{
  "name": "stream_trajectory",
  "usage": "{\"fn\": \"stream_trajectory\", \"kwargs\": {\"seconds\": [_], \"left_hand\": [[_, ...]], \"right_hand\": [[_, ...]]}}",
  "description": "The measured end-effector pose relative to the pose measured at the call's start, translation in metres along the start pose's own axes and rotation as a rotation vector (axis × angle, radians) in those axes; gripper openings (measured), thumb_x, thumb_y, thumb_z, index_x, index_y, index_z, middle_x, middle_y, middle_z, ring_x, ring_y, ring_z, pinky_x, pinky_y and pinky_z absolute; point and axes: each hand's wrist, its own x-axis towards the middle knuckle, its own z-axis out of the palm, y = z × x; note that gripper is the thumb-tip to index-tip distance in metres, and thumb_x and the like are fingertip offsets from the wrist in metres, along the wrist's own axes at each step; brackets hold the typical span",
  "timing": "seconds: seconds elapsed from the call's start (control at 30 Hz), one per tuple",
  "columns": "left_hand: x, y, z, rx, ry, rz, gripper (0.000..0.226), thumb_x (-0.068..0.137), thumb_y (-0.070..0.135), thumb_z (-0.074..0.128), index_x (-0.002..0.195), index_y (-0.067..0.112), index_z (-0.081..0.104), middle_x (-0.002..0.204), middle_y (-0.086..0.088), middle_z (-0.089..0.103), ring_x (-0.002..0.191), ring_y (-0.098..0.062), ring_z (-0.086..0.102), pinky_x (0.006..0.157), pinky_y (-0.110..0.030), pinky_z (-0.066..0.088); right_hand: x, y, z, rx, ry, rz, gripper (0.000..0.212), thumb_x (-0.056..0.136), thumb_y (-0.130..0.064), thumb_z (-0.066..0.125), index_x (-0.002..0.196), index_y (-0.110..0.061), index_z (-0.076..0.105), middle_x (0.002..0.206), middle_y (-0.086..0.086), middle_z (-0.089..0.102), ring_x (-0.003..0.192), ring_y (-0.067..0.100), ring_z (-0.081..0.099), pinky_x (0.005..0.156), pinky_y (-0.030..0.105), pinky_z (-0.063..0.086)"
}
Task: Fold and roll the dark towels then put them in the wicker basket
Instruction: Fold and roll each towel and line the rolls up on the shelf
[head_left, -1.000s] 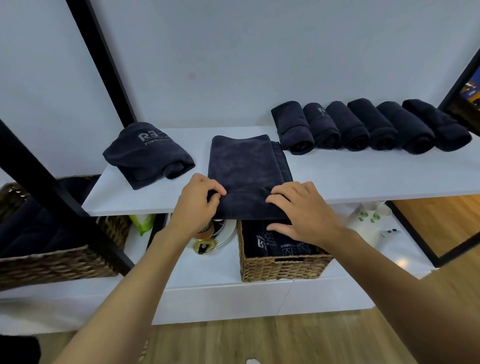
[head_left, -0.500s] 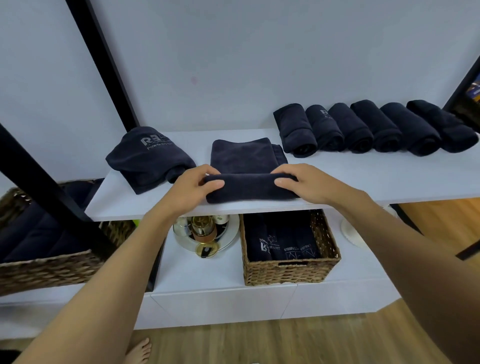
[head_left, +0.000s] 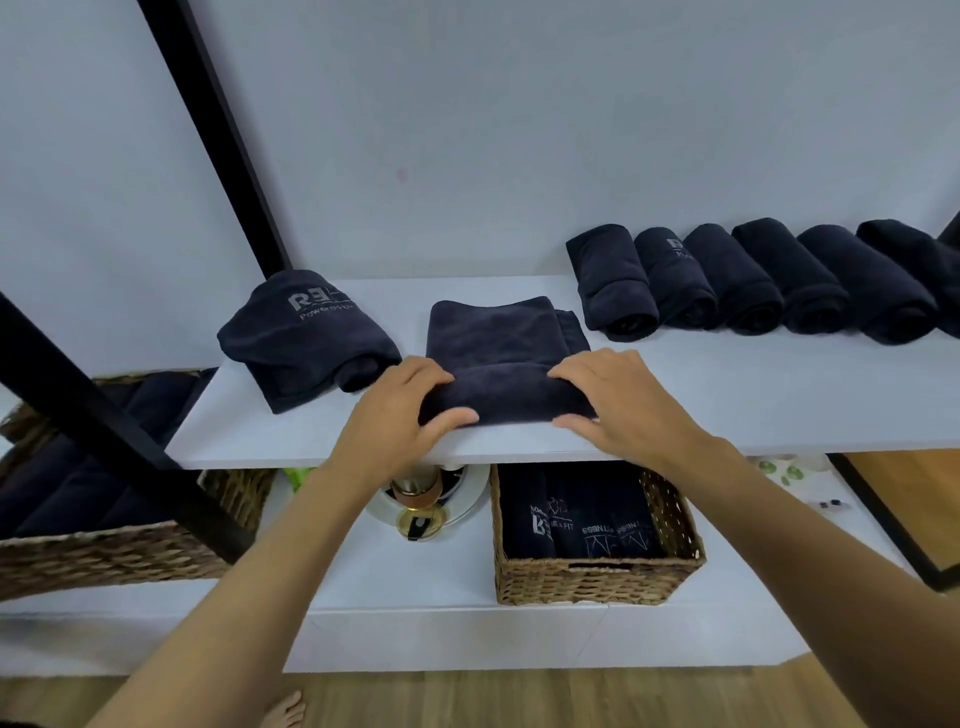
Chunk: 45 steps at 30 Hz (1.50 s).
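On the white shelf, close to the middle of its front edge, lies the dark towel, partly rolled: its near part is wound into a thick roll that runs along the shelf's front, and its far part lies flat toward the back of the shelf. The left hand grips the roll's left end, with the fingers curled over the top and the thumb tucked against the front face. The right hand holds the right end in the same way, fingers bent over the top and thumb low at the front, just above the shelf surface. Toward the shelf's left end sits a folded towel with pale lettering on top, near the towel being rolled but not touching it. Along the back right of the shelf, six rolled towels lie side by side, touching one another. Below the shelf, under its middle, the wicker basket holds dark towels with printed lettering facing up. Below the shelf's left end stands a larger wicker basket, also filled with dark cloth and partly crossed by a black frame bar.
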Motion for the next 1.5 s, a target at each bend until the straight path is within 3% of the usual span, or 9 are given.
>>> {"fn": "stream_trajectory", "kwargs": {"seconds": [0.1,0.4,0.67,0.8,1.0,1.17,1.3,1.4,1.5], "left_hand": [[-0.003,-0.010,0.001,0.149,-0.065,0.044,0.062,0.080,0.054,0.069,0.129,0.016,0.059,0.126,0.004,0.057,0.112,-0.017,0.046,0.099,-0.034,0.043],[0.052,-0.008,-0.010,-0.384,-0.178,-0.288,0.022,0.098,0.038,0.052,0.113,0.024,0.061,0.108,0.008,0.065,0.101,-0.012,0.059,0.079,-0.022,0.042],[0.091,-0.014,-0.004,-0.266,-0.216,-0.512,0.028,0.096,0.046,0.054,0.102,0.020,0.059,0.103,0.000,0.063,0.088,-0.019,0.057,0.065,-0.026,0.040],[0.076,-0.001,-0.002,0.062,0.097,-0.179,0.029,0.095,0.046,0.054,0.098,0.017,0.058,0.100,0.000,0.059,0.086,-0.025,0.060,0.068,-0.032,0.041],[0.073,-0.023,-0.006,0.120,-0.226,0.002,0.067,0.081,0.045,0.073,0.139,0.024,0.046,0.133,0.003,0.055,0.118,-0.021,0.044,0.098,-0.039,0.044],[0.111,-0.034,-0.017,-0.443,-0.338,-0.253,0.034,0.086,0.037,0.070,0.116,0.026,0.058,0.111,0.009,0.065,0.105,-0.013,0.061,0.089,-0.031,0.051],[0.126,-0.029,-0.002,-0.619,-0.262,-0.496,0.039,0.089,0.050,0.062,0.118,0.024,0.058,0.110,0.007,0.064,0.096,-0.014,0.061,0.077,-0.035,0.056],[0.138,-0.022,0.007,-0.625,-0.181,-0.635,0.048,0.087,0.055,0.063,0.121,0.021,0.057,0.109,0.004,0.061,0.091,-0.018,0.060,0.060,-0.028,0.051],[0.146,-0.016,0.021,-0.694,0.003,-0.763,0.059,0.083,0.054,0.068,0.124,0.015,0.053,0.125,-0.003,0.056,0.108,-0.025,0.060,0.079,-0.036,0.059]], "right_hand": [[0.011,-0.003,-0.011,0.115,0.009,0.034,0.040,0.091,-0.037,0.065,0.127,-0.025,0.054,0.120,-0.006,0.062,0.106,0.017,0.053,0.097,0.033,0.032],[0.036,0.017,-0.026,0.626,-0.166,0.361,0.013,0.097,-0.037,0.053,0.106,-0.028,0.054,0.107,-0.007,0.062,0.098,0.015,0.059,0.082,0.034,0.051],[0.034,0.006,-0.004,0.011,0.143,0.056,0.040,0.087,-0.042,0.068,0.118,-0.018,0.065,0.119,0.000,0.063,0.104,0.022,0.057,0.090,0.038,0.035],[0.039,0.012,-0.001,-0.037,0.001,0.113,0.054,0.084,-0.039,0.071,0.130,-0.018,0.052,0.130,0.000,0.057,0.110,0.023,0.054,0.099,0.038,0.037],[0.056,0.014,-0.019,0.304,-0.131,0.230,0.043,0.083,-0.036,0.067,0.122,-0.027,0.050,0.105,-0.008,0.062,0.094,0.020,0.056,0.084,0.033,0.048],[0.074,0.031,-0.026,0.558,-0.238,0.403,0.028,0.091,-0.041,0.061,0.115,-0.031,0.051,0.097,0.001,0.063,0.085,0.021,0.063,0.071,0.037,0.056],[0.083,0.032,-0.017,0.098,-0.186,0.283,0.051,0.098,-0.049,0.047,0.142,-0.025,0.043,0.131,0.004,0.052,0.118,0.028,0.050,0.098,0.045,0.041],[0.084,0.023,-0.012,-0.069,-0.153,0.178,0.071,0.089,-0.058,0.056,0.143,-0.017,0.037,0.132,0.005,0.050,0.115,0.027,0.048,0.095,0.041,0.038],[0.092,0.013,-0.004,-0.048,-0.133,0.289,0.060,0.084,-0.050,0.064,0.126,-0.012,0.045,0.116,0.006,0.057,0.098,0.026,0.054,0.080,0.036,0.045]]}}
